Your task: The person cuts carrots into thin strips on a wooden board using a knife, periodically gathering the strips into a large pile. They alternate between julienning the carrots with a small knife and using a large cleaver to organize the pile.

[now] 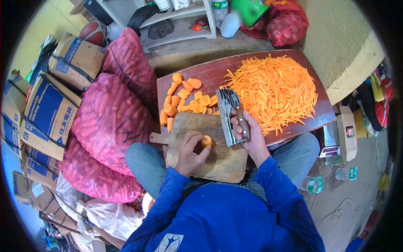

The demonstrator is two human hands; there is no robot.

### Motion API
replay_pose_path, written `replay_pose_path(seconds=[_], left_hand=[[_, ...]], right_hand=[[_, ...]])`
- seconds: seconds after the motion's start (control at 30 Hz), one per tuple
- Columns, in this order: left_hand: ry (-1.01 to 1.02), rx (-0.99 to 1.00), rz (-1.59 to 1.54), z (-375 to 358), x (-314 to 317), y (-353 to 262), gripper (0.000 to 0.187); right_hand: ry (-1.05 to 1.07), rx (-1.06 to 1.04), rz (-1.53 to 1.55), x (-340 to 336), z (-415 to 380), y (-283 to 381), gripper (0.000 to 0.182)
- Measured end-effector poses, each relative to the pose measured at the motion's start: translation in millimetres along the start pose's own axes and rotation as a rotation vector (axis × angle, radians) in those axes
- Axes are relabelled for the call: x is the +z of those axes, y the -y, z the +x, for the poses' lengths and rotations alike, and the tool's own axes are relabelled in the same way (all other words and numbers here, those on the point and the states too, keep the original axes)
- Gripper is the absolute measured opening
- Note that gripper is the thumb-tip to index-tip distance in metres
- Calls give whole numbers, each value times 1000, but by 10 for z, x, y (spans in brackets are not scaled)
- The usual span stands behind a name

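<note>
My right hand (250,131) is wrapped round the brown handle of a cleaver (229,119), its wide blade raised over the right part of a wooden cutting board (224,161). On the board, my left hand (192,150) has its fingers curled at a short orange carrot piece (206,141). Beyond the board, carrot chunks (170,110) lie on the left part of a dark red table (218,66). A large heap of thin carrot strips (277,90) covers much of its right part.
Pink mesh sacks of carrots (111,117) and cardboard boxes (50,113) stand at the left. Behind the table are a grey shelf (180,33) and a red mesh sack (287,25). Plastic bottles (315,185) lie on the floor at the right.
</note>
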State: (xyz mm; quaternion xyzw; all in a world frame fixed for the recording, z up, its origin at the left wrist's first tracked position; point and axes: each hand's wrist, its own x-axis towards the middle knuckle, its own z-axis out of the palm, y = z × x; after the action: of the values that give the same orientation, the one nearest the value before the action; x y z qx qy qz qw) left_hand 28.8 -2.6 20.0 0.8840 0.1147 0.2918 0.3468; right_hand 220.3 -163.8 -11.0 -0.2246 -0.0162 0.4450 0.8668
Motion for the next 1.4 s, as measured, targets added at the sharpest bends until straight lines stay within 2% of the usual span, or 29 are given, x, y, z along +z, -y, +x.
replay_pose_path(seconds=[0.1, 0.17, 0.23, 0.3, 0.37, 0.4, 0.43, 0.5, 0.53, 0.6, 0.73, 0.83, 0.97, 1.03, 1.23, 1.33, 1.4], left_hand=[[-7, 12, -56, -90, 42, 88, 36], [0, 122, 25, -82, 47, 83, 36], [-12, 138, -1, -79, 52, 107, 36], [-25, 134, -28, -116, 59, 130, 36], [-28, 190, -9, -112, 27, 125, 43], [-38, 172, -16, -113, 20, 112, 43], [-49, 198, -12, -99, 16, 97, 37], [-62, 222, -19, -77, 28, 94, 32], [-36, 242, 9, -78, 24, 108, 33], [-8, 250, 27, -84, 9, 111, 33], [50, 261, 63, -96, -7, 120, 39], [81, 267, 55, -104, -14, 166, 41], [98, 302, 40, -117, -3, 208, 45], [115, 294, 29, -112, -23, 191, 47], [139, 261, 19, -135, -45, 167, 49], [112, 257, 24, -144, -14, 172, 49], [100, 250, 20, -158, -8, 181, 50]], right_hand=[[-7, -17, -123, 60, -48, 0, 40], [-42, -25, -197, 134, -125, 13, 38], [-42, -88, -470, 277, -272, 75, 33], [-63, -83, -585, 408, -430, 145, 34], [-25, -66, -936, 545, -577, 226, 41], [-28, 48, -1084, 628, -682, 290, 51], [-29, 60, -1096, 602, -758, 252, 51], [195, -43, -1572, 542, -936, 166, 54], [192, -36, -1581, 607, -1007, 145, 54], [221, 132, -1567, 804, -1174, 114, 53], [159, 96, -1606, 977, -1312, 82, 51], [211, 100, -1641, 1079, -1369, 140, 52], [176, 187, -1686, 1133, -1390, 168, 52], [186, 143, -1700, 1109, -1366, 169, 52], [123, 291, -1631, 1089, -1124, 106, 44], [236, 165, -1638, 976, -874, -45, 42], [224, 167, -1636, 984, -777, -62, 42]])
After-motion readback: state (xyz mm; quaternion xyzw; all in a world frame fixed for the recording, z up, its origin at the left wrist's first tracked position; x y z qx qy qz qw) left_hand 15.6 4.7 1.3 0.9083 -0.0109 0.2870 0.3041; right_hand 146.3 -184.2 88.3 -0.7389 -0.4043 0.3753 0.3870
